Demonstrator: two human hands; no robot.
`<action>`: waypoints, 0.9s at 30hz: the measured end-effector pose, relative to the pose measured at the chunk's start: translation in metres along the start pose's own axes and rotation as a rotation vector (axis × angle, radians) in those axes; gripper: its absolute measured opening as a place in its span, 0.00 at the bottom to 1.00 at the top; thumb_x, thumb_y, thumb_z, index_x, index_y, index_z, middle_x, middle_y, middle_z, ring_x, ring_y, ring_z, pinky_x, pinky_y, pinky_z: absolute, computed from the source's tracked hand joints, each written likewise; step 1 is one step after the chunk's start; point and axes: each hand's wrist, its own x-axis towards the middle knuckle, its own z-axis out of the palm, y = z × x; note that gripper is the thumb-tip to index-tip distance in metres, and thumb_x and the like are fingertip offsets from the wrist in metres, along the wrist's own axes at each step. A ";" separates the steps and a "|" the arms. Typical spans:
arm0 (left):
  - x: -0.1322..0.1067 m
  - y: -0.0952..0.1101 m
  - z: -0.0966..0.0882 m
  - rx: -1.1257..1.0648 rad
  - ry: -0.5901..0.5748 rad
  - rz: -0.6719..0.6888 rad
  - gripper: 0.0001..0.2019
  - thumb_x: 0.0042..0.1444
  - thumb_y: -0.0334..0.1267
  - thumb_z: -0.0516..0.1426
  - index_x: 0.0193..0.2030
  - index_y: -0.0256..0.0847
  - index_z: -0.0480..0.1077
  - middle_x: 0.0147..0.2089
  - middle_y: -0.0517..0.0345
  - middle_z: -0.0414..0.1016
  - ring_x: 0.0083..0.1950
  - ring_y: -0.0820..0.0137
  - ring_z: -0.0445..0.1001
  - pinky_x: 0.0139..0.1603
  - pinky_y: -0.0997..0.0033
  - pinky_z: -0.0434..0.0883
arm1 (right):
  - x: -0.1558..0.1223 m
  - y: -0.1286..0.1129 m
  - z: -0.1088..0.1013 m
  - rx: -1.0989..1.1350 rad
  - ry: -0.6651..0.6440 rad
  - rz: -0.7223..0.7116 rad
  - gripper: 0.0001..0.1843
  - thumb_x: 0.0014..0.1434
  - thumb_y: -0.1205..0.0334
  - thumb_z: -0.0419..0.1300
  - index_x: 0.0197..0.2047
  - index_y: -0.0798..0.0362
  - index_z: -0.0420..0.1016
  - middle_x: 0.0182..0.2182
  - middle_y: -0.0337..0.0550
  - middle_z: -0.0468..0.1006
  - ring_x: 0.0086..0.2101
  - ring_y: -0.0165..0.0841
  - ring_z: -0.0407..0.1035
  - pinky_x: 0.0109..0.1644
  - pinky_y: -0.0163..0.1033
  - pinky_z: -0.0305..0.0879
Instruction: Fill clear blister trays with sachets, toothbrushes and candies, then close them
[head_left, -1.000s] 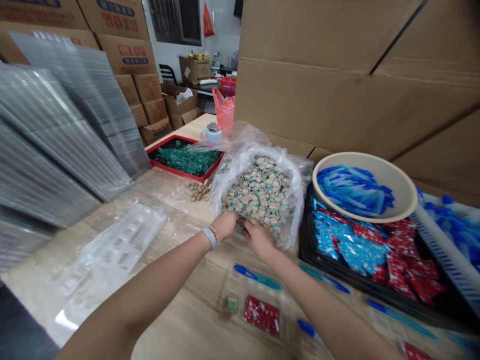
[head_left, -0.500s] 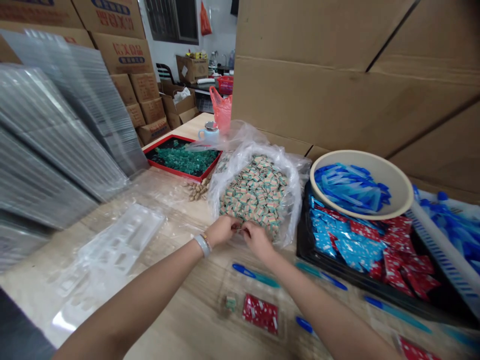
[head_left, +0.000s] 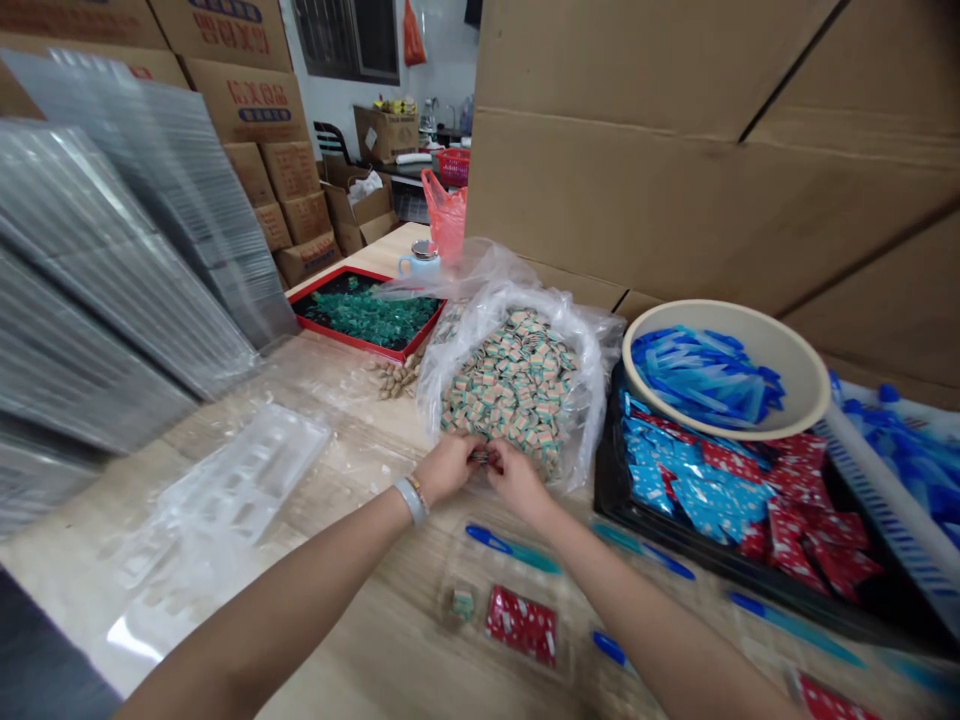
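Observation:
At the front edge of a clear plastic bag (head_left: 596,400) full of small tan-and-green printed squares (head_left: 517,375), my two hands meet with fingertips nearly touching. My left hand (head_left: 448,464), with bands on its wrist, pinches a few of the small squares (head_left: 480,454). From the other side my right hand (head_left: 514,472) has its thumb and fingers closed on the same little stack. Below the hands lies a clear plastic tray holding a red printed packet (head_left: 522,625), a small stack of squares (head_left: 462,602) and a blue-and-teal plastic knife-like piece (head_left: 511,549).
To the right, a cream basin (head_left: 814,380) of blue plastic pieces rests on a black crate (head_left: 611,480) of red and blue packets. Empty clear trays (head_left: 277,460) lie left, beside tall tray stacks (head_left: 90,250). A red-rimmed tray (head_left: 337,340) of green pieces sits behind.
Both hands stay at the bag's front edge, fingers shifting slightly around the small squares. The stack between the fingertips shows more now. The view has moved very little.

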 end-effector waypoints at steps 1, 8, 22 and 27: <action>0.000 0.000 0.000 -0.007 0.010 -0.001 0.11 0.47 0.27 0.51 0.37 0.36 0.69 0.35 0.54 0.70 0.40 0.68 0.66 0.42 0.72 0.62 | 0.000 0.000 0.001 0.013 0.003 -0.007 0.12 0.44 0.76 0.50 0.33 0.55 0.64 0.27 0.39 0.70 0.28 0.29 0.64 0.33 0.34 0.59; 0.000 0.004 0.003 0.060 0.003 -0.038 0.10 0.48 0.26 0.50 0.34 0.36 0.70 0.33 0.53 0.70 0.39 0.67 0.67 0.42 0.71 0.63 | 0.000 -0.002 0.002 -0.064 0.024 -0.027 0.09 0.43 0.75 0.50 0.28 0.55 0.65 0.24 0.38 0.67 0.26 0.28 0.61 0.31 0.33 0.58; -0.006 -0.005 -0.015 0.147 -0.081 -0.088 0.08 0.48 0.27 0.50 0.31 0.37 0.70 0.36 0.51 0.72 0.38 0.68 0.70 0.40 0.74 0.63 | 0.015 -0.006 -0.010 -0.305 0.020 -0.054 0.13 0.54 0.69 0.49 0.38 0.50 0.72 0.36 0.45 0.73 0.37 0.34 0.66 0.39 0.36 0.59; -0.014 -0.002 -0.014 0.194 -0.149 -0.031 0.09 0.47 0.26 0.49 0.31 0.37 0.70 0.36 0.52 0.72 0.40 0.68 0.69 0.41 0.74 0.64 | 0.021 -0.009 -0.010 -0.379 -0.057 -0.044 0.14 0.54 0.69 0.49 0.39 0.49 0.72 0.38 0.47 0.71 0.37 0.36 0.65 0.36 0.37 0.58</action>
